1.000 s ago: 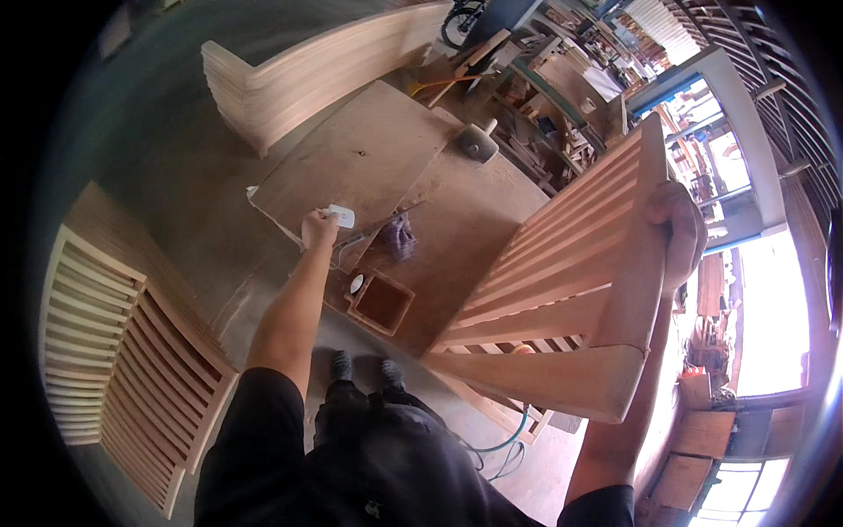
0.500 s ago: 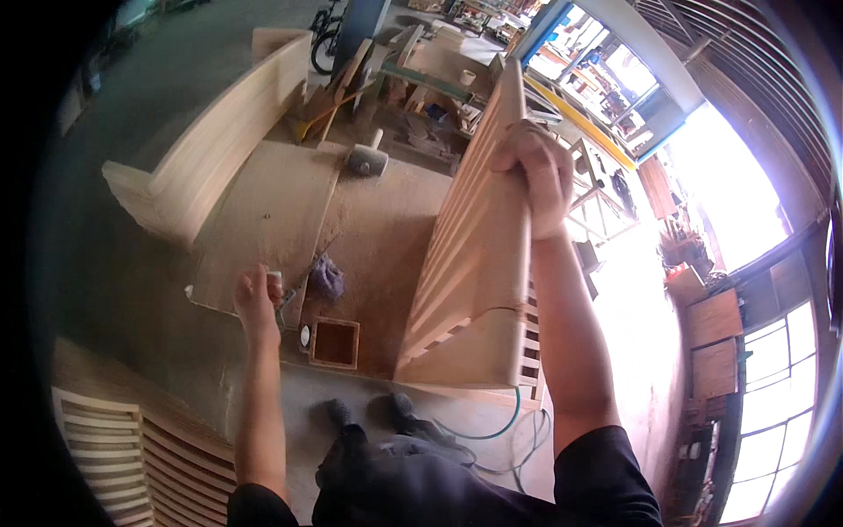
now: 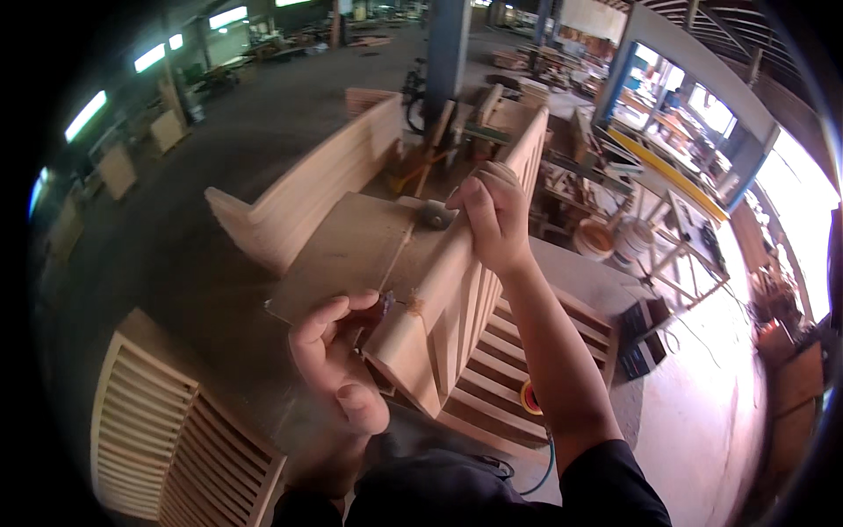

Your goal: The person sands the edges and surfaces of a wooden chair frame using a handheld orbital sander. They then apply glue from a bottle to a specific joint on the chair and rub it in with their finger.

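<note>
A pale slatted wooden panel (image 3: 450,294) stands tilted on the workbench, its thick rounded rail uppermost. My right hand (image 3: 499,215) is closed over that rail, thumb on the near-left side. Beside the rail's near end is my left hand (image 3: 329,360), fingers curled and thumb well apart; I see nothing held in it, though its palm is partly hidden. A rough brown patch (image 3: 415,306) marks the rail next to a joint line. Just beyond my left fingertips shows a bit of purple cloth (image 3: 386,303). A mallet (image 3: 434,214) lies farther back, partly behind the panel.
A curved wooden piece (image 3: 312,189) stands along the bench's far left. Slatted frames lie at lower left (image 3: 145,430) and under my right forearm (image 3: 500,386), where a round red-and-yellow thing (image 3: 530,397) and a hose (image 3: 544,470) show. Buckets (image 3: 594,239) and a dark box (image 3: 643,338) are to the right.
The view has swung up and right. The panel has tipped over, showing its rail top, with my right hand still on it. My left hand has come from the bench to the rail's near end.
</note>
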A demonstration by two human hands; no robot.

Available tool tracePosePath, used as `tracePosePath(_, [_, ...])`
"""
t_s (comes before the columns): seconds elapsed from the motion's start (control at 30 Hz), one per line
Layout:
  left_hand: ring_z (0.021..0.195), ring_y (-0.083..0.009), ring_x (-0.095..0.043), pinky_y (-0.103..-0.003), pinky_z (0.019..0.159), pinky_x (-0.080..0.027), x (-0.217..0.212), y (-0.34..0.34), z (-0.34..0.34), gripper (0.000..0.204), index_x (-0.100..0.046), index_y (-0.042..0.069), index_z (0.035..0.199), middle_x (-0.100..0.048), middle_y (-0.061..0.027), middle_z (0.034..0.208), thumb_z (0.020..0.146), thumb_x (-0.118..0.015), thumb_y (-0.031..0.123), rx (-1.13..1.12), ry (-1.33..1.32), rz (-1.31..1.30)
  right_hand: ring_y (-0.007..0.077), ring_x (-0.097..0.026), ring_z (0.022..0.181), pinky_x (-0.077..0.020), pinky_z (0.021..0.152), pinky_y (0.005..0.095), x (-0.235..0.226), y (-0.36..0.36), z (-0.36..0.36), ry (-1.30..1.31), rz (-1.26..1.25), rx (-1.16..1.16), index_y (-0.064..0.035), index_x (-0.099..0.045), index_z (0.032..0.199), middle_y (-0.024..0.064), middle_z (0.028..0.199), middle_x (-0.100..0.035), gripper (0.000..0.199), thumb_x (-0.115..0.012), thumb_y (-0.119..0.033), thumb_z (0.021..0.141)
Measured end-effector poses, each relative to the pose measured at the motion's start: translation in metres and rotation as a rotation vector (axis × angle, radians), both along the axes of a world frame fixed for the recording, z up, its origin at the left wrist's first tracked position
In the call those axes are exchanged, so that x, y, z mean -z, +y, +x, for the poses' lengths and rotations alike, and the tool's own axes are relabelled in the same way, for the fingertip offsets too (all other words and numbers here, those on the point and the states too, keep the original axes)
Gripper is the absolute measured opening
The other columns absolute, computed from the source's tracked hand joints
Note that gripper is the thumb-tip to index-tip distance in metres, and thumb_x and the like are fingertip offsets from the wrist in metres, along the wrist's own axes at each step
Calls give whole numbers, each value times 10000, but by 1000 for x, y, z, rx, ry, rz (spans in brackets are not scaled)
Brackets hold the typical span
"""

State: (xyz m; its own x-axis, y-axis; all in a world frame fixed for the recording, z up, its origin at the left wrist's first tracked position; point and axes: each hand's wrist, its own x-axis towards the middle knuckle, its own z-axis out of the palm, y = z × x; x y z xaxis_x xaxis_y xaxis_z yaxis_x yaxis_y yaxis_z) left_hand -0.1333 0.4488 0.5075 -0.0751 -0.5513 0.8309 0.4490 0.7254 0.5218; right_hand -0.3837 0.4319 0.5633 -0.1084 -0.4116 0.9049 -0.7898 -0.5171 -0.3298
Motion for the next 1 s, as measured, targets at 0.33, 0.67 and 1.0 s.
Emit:
tracePosePath(0.33, [980,-178,-572,-324,879,-461,-3,34,-17,541,-579,-2,1210,-608,-106,1080,1142,-351,484,-643,-199,95,332,-546,731,-429,779,427,5,-1,4,28,-192,-62,-92,-643,721,94,735,-587,249,-630,-145,963])
tracePosePath(0.67, [929,-171,-540,-319,852,-439,-7,39,-23,535,-580,17,1048,-566,-82,980,1118,-361,500,-704,-158,151,331,-555,715,-446,777,435,10,-3,-2,19,-274,-86,-54,-664,732,102,729,-603,194,-649,-136,907])
tracePosePath(1.0, [915,-162,-528,-309,847,-428,-12,40,-25,560,-559,0,1055,-561,-82,987,1106,-384,530,-626,-166,166,318,-547,707,-435,761,418,11,-9,-4,36,-309,-93,-78,-692,738,96,741,-622,205,-647,-162,920])
